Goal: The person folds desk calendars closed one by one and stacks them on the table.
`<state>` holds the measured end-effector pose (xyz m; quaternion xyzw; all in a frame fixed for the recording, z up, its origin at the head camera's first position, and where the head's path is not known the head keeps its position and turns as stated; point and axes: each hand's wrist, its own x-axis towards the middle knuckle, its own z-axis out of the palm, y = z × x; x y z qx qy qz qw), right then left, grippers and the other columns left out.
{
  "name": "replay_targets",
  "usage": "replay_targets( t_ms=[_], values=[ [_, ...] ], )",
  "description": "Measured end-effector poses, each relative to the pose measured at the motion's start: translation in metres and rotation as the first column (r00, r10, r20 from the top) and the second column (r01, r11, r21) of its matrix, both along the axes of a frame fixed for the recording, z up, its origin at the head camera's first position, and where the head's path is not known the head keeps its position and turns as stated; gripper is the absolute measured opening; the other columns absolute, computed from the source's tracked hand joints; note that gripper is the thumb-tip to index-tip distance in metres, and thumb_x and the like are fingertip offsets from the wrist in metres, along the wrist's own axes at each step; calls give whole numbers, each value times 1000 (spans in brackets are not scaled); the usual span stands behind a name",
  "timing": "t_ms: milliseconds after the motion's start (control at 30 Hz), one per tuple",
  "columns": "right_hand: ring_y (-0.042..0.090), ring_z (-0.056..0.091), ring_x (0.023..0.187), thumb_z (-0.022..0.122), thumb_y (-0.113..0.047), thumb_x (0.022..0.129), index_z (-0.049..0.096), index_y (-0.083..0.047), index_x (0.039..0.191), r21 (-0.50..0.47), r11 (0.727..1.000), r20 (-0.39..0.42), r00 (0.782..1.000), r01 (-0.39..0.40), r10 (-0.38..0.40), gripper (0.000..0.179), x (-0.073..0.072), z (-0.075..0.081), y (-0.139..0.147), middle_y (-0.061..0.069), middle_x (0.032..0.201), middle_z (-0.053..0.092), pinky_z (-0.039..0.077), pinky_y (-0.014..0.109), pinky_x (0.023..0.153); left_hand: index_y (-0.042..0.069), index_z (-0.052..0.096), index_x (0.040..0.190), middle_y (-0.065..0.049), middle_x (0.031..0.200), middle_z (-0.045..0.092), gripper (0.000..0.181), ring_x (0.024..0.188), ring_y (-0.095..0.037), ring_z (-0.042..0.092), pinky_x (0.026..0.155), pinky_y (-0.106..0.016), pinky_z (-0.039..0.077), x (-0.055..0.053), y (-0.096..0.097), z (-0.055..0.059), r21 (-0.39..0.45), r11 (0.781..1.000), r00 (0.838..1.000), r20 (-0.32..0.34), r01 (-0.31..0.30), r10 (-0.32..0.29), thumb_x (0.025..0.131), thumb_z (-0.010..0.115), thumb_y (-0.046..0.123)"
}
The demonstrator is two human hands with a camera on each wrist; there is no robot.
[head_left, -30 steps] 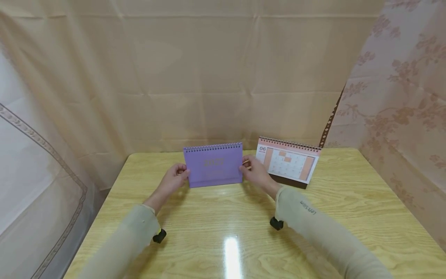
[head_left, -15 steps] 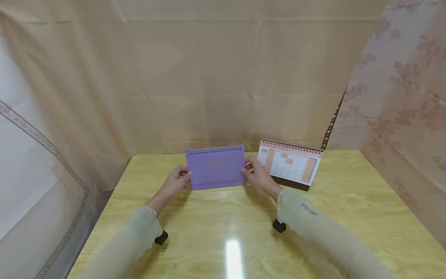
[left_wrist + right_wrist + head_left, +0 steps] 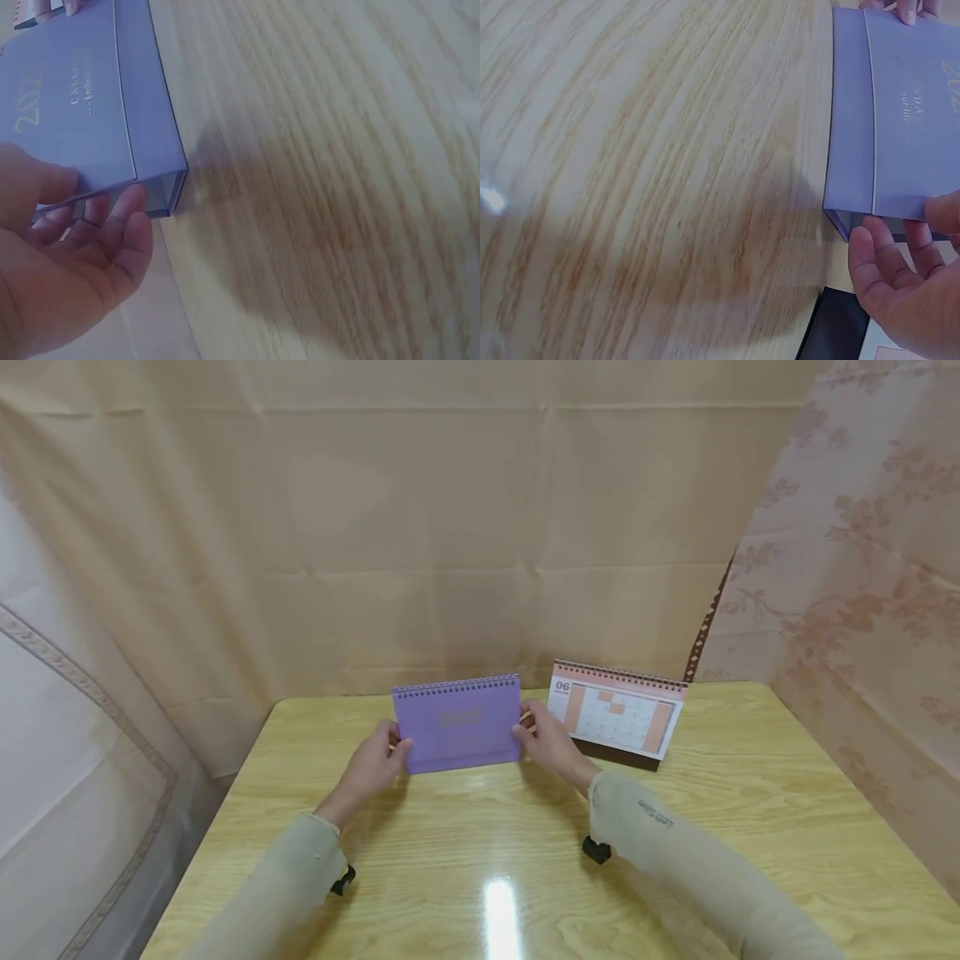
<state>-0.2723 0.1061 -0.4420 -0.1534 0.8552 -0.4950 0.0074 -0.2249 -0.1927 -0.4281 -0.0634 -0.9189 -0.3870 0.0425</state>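
A purple spiral-bound desk calendar [image 3: 461, 727] with gold lettering stands like a tent toward the back of the table. My left hand [image 3: 372, 764] pinches its left side edge, thumb on the front cover and the other fingers at the open end, as the left wrist view shows. At the opposite edge my right hand [image 3: 551, 743] holds it the same way, its thumb on the cover [image 3: 911, 112]. Just right of that hand stands a second desk calendar [image 3: 618, 714], white and orange with a dark base, marked 06. The right hand overlaps its left side in the head view.
The wood-grain table [image 3: 450, 877] carries both calendars near its back edge. Behind it hangs a beige curtain [image 3: 420, 527]; a floral cloth [image 3: 870, 585] is at the right and a white cloth [image 3: 67, 760] at the left.
Both hands keep their hold on the purple calendar, which stays in about the same place. The whole head view has shifted slightly.
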Motion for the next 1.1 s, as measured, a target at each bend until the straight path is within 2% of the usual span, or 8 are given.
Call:
replay_targets(
  t_ms=[267,500,633,767,867,1000,1100],
  values=[
    [30,66,84,59,2,100,51,1,114,-1,1000,-26,1000,1,-1,16,5,2,-1,19,101,64,56,34,63,-1,49,106,-13,91,61,13,79,-25,58,65,-34,48,2,3,1,-35,999,1000,-3,4,-4,103,57,8],
    [30,64,94,58,-1,102,51,0,116,33,999,-45,999,17,-15,16,1,0,-4,18,106,63,56,36,74,-3,49,108,-12,86,58,14,74,-23,54,63,-35,45,2,2,2,-65,998,1000,-20,14,-15,104,55,8],
    [30,64,92,59,0,100,51,1,115,49,999,-58,998,20,-17,17,0,-2,-5,18,105,63,56,37,75,-4,49,110,-12,88,59,14,75,-23,55,64,-34,46,2,3,2,-55,998,1000,-6,0,0,105,54,9],
    [27,62,85,62,1,99,50,1,116,56,998,-36,999,11,-9,21,3,0,-5,16,103,60,55,34,70,-2,49,111,-12,89,58,15,74,-22,54,62,-32,45,4,6,2,-37,999,999,28,-24,25,106,53,12],
    [24,62,82,63,-1,99,50,-1,119,47,999,13,1000,21,-22,24,5,3,-4,14,104,60,55,32,67,-2,51,110,-11,89,59,18,72,-21,54,59,-31,45,7,7,3,-27,999,998,56,-40,42,106,54,15],
    [23,62,82,66,-5,98,52,-3,121,44,998,52,998,34,-36,26,5,6,-3,13,106,62,55,32,66,-3,55,108,-10,86,61,23,69,-19,54,58,-31,45,9,7,4,-60,997,995,86,-47,52,105,56,19],
    [23,63,84,67,-7,98,53,-3,120,57,998,49,998,26,-28,27,5,6,-1,13,107,63,55,31,69,-4,57,105,-8,80,60,26,66,-19,54,56,-30,44,9,7,3,-108,993,993,107,-40,52,105,56,22]
  ],
)
